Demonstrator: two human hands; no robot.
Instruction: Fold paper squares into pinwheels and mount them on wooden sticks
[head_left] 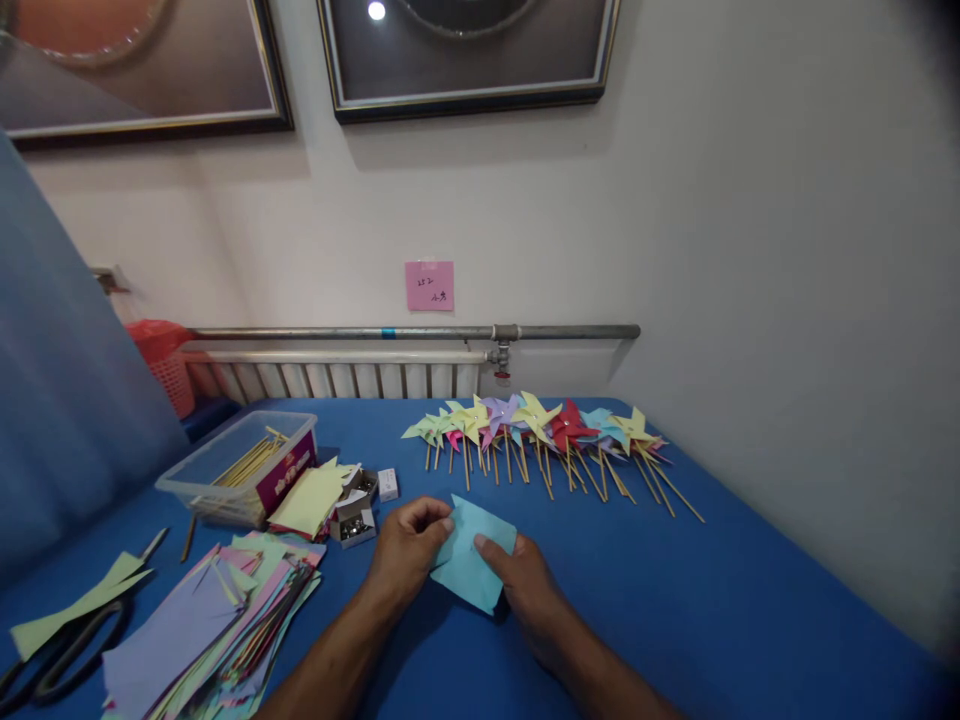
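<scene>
Left hand (409, 550), right hand (525, 580), pinching folded light-blue paper square (471, 560)

Cannot read the pink note (429, 285) or the label on the plastic tub (286, 476), cannot follow the scissors (120, 608) past the lower left edge, cannot see every finger of the right hand (527, 583) behind the blue paper (469, 568).
</scene>
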